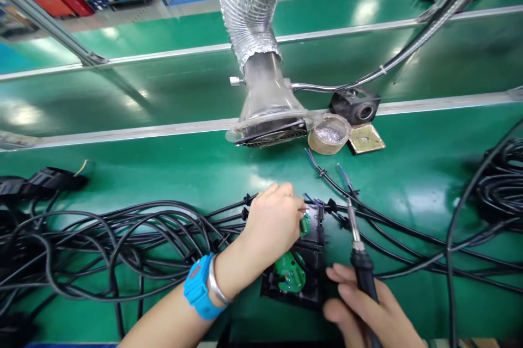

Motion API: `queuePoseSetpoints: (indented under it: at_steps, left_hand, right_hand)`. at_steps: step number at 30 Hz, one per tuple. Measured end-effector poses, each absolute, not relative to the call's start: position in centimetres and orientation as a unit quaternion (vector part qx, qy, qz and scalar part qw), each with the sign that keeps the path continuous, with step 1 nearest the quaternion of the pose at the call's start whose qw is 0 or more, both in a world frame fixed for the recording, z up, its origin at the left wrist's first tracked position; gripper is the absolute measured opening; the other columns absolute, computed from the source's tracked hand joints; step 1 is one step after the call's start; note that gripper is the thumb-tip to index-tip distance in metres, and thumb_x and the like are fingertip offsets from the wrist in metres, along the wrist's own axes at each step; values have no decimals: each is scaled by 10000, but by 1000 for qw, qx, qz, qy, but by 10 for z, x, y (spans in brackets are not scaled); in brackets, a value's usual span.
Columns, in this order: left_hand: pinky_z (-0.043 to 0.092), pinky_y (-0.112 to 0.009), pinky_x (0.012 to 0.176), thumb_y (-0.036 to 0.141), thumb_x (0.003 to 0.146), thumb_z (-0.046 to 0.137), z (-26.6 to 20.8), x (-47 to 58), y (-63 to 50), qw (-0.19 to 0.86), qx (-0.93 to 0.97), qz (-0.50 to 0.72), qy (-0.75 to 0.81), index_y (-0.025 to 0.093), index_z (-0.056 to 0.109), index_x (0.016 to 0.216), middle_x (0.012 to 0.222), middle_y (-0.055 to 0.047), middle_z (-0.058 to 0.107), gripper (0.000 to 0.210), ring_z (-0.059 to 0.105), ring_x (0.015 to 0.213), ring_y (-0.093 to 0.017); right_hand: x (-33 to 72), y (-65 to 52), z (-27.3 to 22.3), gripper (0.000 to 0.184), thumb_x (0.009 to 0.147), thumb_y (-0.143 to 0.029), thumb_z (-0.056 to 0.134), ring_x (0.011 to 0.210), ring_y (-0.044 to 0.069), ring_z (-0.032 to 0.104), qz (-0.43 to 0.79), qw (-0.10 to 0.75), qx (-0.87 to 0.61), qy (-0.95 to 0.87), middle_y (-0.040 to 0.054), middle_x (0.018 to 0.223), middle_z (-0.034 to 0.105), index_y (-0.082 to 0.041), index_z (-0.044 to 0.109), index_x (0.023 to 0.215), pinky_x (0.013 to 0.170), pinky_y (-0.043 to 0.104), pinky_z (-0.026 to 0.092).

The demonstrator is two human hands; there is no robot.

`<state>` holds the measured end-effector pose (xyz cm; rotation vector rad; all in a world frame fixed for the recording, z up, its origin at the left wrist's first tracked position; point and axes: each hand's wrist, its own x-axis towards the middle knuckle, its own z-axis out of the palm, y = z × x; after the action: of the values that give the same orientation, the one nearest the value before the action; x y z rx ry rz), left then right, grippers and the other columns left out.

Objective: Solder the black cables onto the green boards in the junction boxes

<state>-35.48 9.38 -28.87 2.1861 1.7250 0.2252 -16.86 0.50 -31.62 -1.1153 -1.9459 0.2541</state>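
Observation:
My right hand [368, 304] is wrapped round the dark handle of a soldering iron [362, 258], its metal tip pointing up and away from me. My left hand [275, 217] is closed, fingertips pinched above the far end of a black plastic housing [294, 298]; what they hold, if anything, is hidden. Green circuit boards [292, 272] sit in the housing, partly covered by the left hand. Just right of my left fingertips are thin blue wire ends [314, 201]. Beyond the iron's tip lie black cables [339, 189] with stripped coloured ends.
A fume extractor hood [269, 103] hangs over the bench on a silver duct [249, 5]. Near it are a round tub [329, 134], a yellow sponge [366, 138] and a black iron stand [355, 105]. Black cable heaps lie left [102, 244] and right [504, 190].

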Motion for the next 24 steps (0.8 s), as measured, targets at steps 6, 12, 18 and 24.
queuePoseSetpoints:
  at_steps: [6,12,18,24]
  left_hand:
    - [459,-338,732,194,896,492,-286,-360,91,168,786,83,588,227,716,917,851,-37,587,228,548,810,-205]
    - [460,-316,738,130,904,475,-282,-365,96,168,830,86,526,243,703,985,868,-16,595,267,556,818,-183]
    - [451,-283,722,90,871,529,-281,-368,110,221,852,37,472,201,711,852,798,-10,593,214,566,790,-165]
    - [441,-257,657,14,826,501,-270,-371,116,247,861,-3,445,185,708,827,780,-12,592,268,576,748,-152]
  right_hand:
    - [-183,23,-323,169,820,-151,668,945,156,671,83,428,-442,-784,86,997,669,-163,574,961,820,234,575]
    - [-180,28,-327,263,822,-78,623,1054,148,638,100,417,-436,-791,111,1129,637,-162,559,1063,915,227,550]
    - [-180,22,-334,266,820,-59,614,1120,141,604,97,399,-460,-787,132,1165,621,-145,574,1069,967,206,507]
    - [-176,20,-340,271,858,-69,547,1142,162,591,130,376,-455,-797,138,1228,574,-162,569,1111,987,288,501]
